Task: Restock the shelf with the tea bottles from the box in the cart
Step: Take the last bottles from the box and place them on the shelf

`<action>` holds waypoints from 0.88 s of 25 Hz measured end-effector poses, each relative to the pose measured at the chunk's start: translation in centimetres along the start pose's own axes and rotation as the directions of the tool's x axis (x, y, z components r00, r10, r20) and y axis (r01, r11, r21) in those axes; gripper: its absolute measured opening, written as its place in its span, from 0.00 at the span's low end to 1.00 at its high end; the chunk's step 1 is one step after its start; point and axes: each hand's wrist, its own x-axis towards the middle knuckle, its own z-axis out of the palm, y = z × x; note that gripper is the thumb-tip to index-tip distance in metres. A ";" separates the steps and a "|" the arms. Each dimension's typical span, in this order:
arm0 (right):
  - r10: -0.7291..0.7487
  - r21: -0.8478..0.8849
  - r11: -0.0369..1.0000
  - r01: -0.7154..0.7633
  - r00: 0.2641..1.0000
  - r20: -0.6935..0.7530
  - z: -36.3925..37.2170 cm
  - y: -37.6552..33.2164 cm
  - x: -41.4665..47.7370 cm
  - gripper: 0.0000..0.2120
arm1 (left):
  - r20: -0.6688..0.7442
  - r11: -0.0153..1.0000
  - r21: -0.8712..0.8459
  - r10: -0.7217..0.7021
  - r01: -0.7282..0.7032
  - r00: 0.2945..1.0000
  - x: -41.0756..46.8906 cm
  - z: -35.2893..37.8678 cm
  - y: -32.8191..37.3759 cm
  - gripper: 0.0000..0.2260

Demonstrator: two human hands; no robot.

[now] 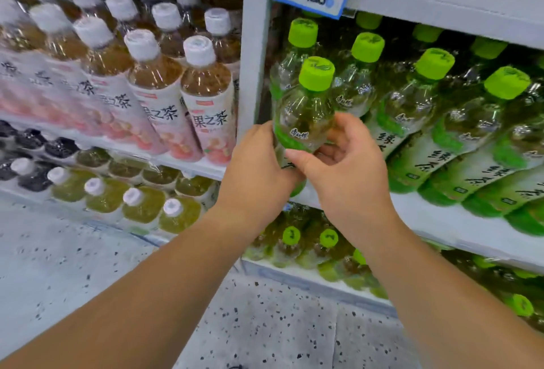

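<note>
Two hands hold one green-capped tea bottle point(303, 115) just above the middle of my view. My left hand point(259, 162) wraps its lower body from nine o'clock and my right hand point(347, 162) pinches it from three o'clock, fingers point(298, 158) curled onto the label. The bottle stands roughly upright at the left end of the shelf point(441, 221), just beside the grey upright post point(254, 45), with another green-capped bottle close behind it at twelve o'clock. My hands hide its base, so I cannot tell whether it rests on the board yet.

I judge this as the placing step, with the bottle going into the front slot of the first column. The row of matching green tea bottles point(424, 109) runs off toward three o'clock, and the pink-label bottles point(206, 98) fill the bay at nine o'clock.

Next I need to seat it flat, label facing out, then loosen both grips without nudging its neighbours. The cart and box are out of view, so fetching another means turning away.
</note>
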 end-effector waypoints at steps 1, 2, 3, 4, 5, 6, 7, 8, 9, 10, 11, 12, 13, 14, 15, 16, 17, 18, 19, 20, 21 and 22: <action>-0.004 -0.009 1.000 0.004 1.000 -0.002 0.3 0.2 0.0 0.30 | -0.011 1.000 0.015 -0.008 0.008 1.000 0.1 -0.2 -0.2 0.13; -0.005 -0.043 0.999 0.005 1.000 0.002 0.5 0.5 0.0 0.28 | -0.024 0.998 0.051 -0.024 0.025 0.999 0.1 -0.3 -0.5 0.12; 0.003 -0.110 0.994 -0.002 1.000 0.007 0.7 0.8 -0.1 0.25 | -0.024 0.994 0.099 -0.048 0.050 0.999 0.1 -0.5 -0.8 0.12; 0.019 -0.184 0.983 -0.017 1.000 0.008 0.6 1.2 -0.2 0.23 | -0.004 0.987 0.142 -0.072 0.072 0.997 0.0 -0.5 -1.1 0.12; 0.038 -0.243 0.969 -0.036 0.999 0.003 0.6 1.6 -0.3 0.20 | 0.033 0.982 0.169 -0.096 0.089 0.995 0.1 -0.5 -1.4 0.14; 0.052 -0.276 0.960 -0.050 0.999 -0.001 0.6 2.0 -0.4 0.18 | 0.067 0.979 0.179 -0.109 0.096 0.992 0.1 -0.5 -1.7 0.15; 0.062 -0.286 0.956 -0.061 0.998 -0.005 0.6 2.3 -0.4 0.16 | 0.085 0.978 0.181 -0.115 0.098 0.990 0.2 -0.5 -1.9 0.17; 0.068 -0.285 0.956 -0.068 0.998 -0.013 0.7 2.6 -0.4 0.14 | 0.091 0.978 0.188 -0.114 0.096 0.989 0.2 -0.5 -2.2 0.18; 0.072 -0.285 0.955 -0.077 0.997 -0.028 0.8 2.7 -0.4 0.13 | 0.090 0.976 0.197 -0.108 0.089 0.990 0.1 -0.5 -2.4 0.18; 0.073 -0.287 0.955 -0.081 0.997 -0.039 1.0 2.9 -0.5 0.13 | 0.080 0.975 0.204 -0.103 0.085 0.992 -0.1 -0.4 -2.6 0.18; 0.068 -0.288 0.955 -0.077 0.997 -0.043 1.3 2.9 -0.5 0.12 | 0.056 0.975 0.206 -0.099 0.086 0.993 -0.6 -0.4 -2.8 0.18; 0.057 -0.290 0.955 -0.067 0.997 -0.042 1.4 3.0 -0.4 0.12 | 0.023 0.974 0.203 -0.107 0.100 0.994 -1.0 -0.4 -3.0 0.18; 0.049 -0.295 0.954 -0.059 0.998 -0.040 1.5 3.0 -0.5 0.12 | -0.014 0.973 0.190 -0.129 0.130 0.992 -1.4 -0.3 -3.2 0.18; 0.045 -0.295 0.954 -0.055 0.998 -0.039 1.6 3.1 -0.4 0.13 | -0.044 0.972 0.166 -0.161 0.166 0.986 -1.7 -0.3 -3.3 0.18; 0.047 -0.291 0.955 -0.055 0.998 -0.035 1.7 3.1 -0.3 0.14 | -0.059 0.971 0.137 -0.192 0.198 0.980 -1.8 -0.3 -3.4 0.17; 0.052 -0.280 0.958 -0.058 0.998 -0.029 1.7 3.2 -0.3 0.14 | -0.060 0.970 0.111 -0.212 0.217 0.975 -1.9 -0.4 -3.5 0.16; 0.060 -0.270 0.961 -0.064 0.998 -0.024 1.6 3.3 -0.2 0.14 | -0.052 0.969 0.090 -0.226 0.230 0.973 -1.8 -0.4 -3.6 0.14; 0.067 -0.263 0.962 -0.069 0.998 -0.017 1.5 3.3 -0.2 0.14 | -0.037 0.969 0.066 -0.236 0.238 0.971 -1.8 -0.5 -3.6 0.13; 0.079 -0.258 0.963 -0.077 0.997 -0.006 1.4 3.3 -0.2 0.14 | -0.020 0.968 0.034 -0.246 0.247 0.969 -1.7 -0.6 -3.5 0.12; 0.091 -0.250 0.964 -0.086 0.996 0.009 1.3 3.3 -0.2 0.14 | -0.005 0.967 -0.002 -0.254 0.254 0.967 -1.7 -0.8 -3.6 0.12; 0.104 -0.247 0.964 -0.095 0.994 0.022 1.2 3.3 -0.1 0.14 | 0.008 0.966 -0.029 -0.258 0.258 0.966 -1.7 -0.9 -3.6 0.11; 0.112 -0.250 0.963 -0.102 0.993 0.028 1.1 3.3 -0.1 0.14 | 0.020 0.963 -0.048 -0.263 0.264 0.965 -1.8 -1.0 -3.6 0.11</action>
